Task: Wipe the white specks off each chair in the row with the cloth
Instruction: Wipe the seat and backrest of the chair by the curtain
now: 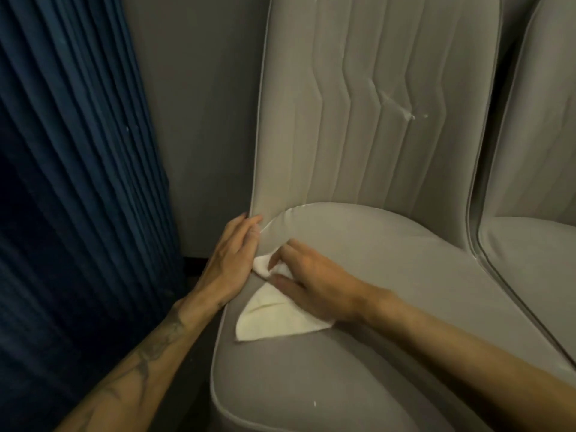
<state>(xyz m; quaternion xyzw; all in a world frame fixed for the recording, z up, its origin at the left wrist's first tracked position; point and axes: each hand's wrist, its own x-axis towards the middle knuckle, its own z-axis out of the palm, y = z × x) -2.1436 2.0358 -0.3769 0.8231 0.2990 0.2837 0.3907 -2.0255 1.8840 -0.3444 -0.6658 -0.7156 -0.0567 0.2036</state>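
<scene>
Cream folded cloth [280, 321] on grey upholstered chair [389, 275] seat, centre frame, right hand [314, 288] pinching its bunched corner, left hand [230, 263] flat, fingers straight, against seat edge, white specks [411, 116] upper right.

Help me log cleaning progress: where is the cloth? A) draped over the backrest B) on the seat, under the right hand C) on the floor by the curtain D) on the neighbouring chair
B: the cloth lies on the seat beneath the right hand, which pinches its bunched end.
</scene>
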